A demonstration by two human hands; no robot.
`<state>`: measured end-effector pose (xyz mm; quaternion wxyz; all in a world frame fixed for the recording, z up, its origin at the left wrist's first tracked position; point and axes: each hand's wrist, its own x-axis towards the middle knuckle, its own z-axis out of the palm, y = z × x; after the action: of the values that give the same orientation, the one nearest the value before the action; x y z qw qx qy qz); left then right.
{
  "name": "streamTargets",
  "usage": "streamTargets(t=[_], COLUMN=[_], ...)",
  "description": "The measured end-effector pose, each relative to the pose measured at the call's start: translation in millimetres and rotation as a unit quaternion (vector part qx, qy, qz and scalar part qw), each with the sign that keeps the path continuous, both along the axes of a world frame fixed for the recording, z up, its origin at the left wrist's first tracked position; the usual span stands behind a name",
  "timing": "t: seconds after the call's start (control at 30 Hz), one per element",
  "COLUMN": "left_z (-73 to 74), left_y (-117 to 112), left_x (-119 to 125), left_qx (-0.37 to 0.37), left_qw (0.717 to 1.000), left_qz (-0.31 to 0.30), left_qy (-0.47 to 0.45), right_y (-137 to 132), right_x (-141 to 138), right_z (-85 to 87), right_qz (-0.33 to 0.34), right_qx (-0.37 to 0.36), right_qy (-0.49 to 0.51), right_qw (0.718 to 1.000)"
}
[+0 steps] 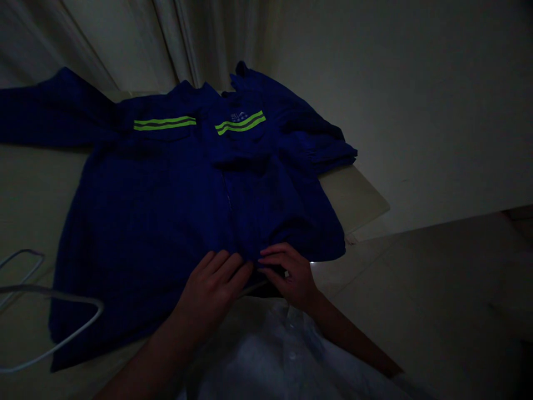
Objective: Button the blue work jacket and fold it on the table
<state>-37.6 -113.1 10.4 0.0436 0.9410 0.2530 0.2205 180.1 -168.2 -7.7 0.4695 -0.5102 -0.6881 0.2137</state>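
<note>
A dark blue work jacket [166,189] with two yellow-green reflective strips across the chest lies spread front side up. One sleeve stretches to the left; the other is bent or bunched at the right. My left hand [216,280] is closed on the bottom hem near the front opening, its fingertips hidden in the cloth. Just to the right, my right hand [291,275] pinches the hem beside the zipper line with thumb and fingers. Dim light hides the exact bit of cloth or zipper end between the fingers.
The jacket lies on a pale table [353,194], whose corner shows at the right. White wire hangers [62,344] rest at the lower left, overlapping the jacket. Behind stand a curtain [216,39] and a plain wall [395,100]. Tiled floor [416,300] shows at the right.
</note>
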Motion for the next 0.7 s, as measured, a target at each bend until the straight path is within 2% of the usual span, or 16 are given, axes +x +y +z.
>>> streamTargets(t=[0.5,0.6,0.7], left_z=[9.0,13.7,16.3], left_y=[-2.0,-2.0,-4.1], left_x=[0.0,2.3,2.5], left_qx=[0.092,0.120,0.133], left_qw=[0.995,0.992,0.991], left_qz=[-0.001,-0.009,-0.015], left_qy=[-0.037,-0.027,-0.026], right_y=[0.7,1.0,-1.8], right_x=[0.8,-0.5,-5.2], right_z=[-7.4,-4.5,3.7], right_qz=[0.017,0.023,0.015], right_qx=[0.029,0.045,0.052], right_qy=[-0.029,-0.048,-0.110], right_qw=[0.999,0.998,0.992])
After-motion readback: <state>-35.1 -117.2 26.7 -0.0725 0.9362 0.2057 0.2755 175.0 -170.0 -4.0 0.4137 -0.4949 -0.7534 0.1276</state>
